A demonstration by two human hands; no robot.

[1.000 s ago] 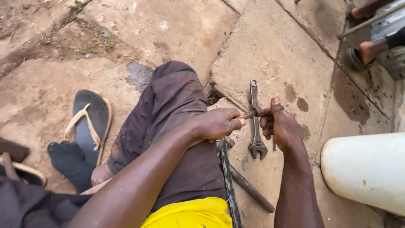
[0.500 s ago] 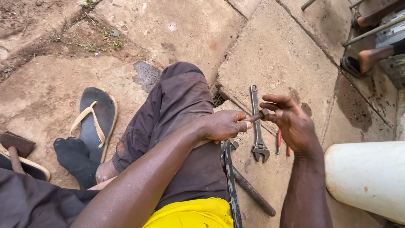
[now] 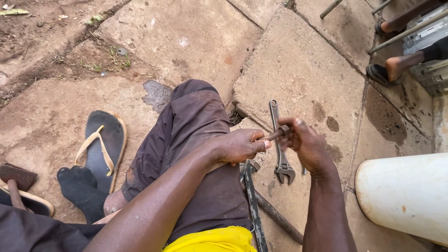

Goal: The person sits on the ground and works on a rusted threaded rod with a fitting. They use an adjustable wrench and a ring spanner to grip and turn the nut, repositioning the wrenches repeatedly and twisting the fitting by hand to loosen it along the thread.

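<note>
Your left hand [image 3: 242, 145] is closed in a fist around the shaft of a rusty bolt [image 3: 274, 136], which sticks out past your thumb toward the right. Your right hand [image 3: 304, 142] meets it there, with the fingertips [image 3: 290, 125] pinched together on the nut [image 3: 283, 130] at the bolt's end. Both hands hover just above your bent knee, over the paving.

Directly under the bolt, an adjustable wrench [image 3: 280, 144] lies flat on the concrete slab [image 3: 298, 70], its jaw end toward you and its handle pointing away. Nearer to you, beside your brown trouser leg [image 3: 196, 126], two long dark metal bars [image 3: 254, 205] lie crossed on the ground.

To your right a white plastic drum [image 3: 403, 196] rests on its side. To your left a black flip-flop [image 3: 105, 147] with tan straps sits next to your black sock [image 3: 81, 189]. At the top right, another person's sandalled feet [image 3: 387, 70] stand well apart from you.
</note>
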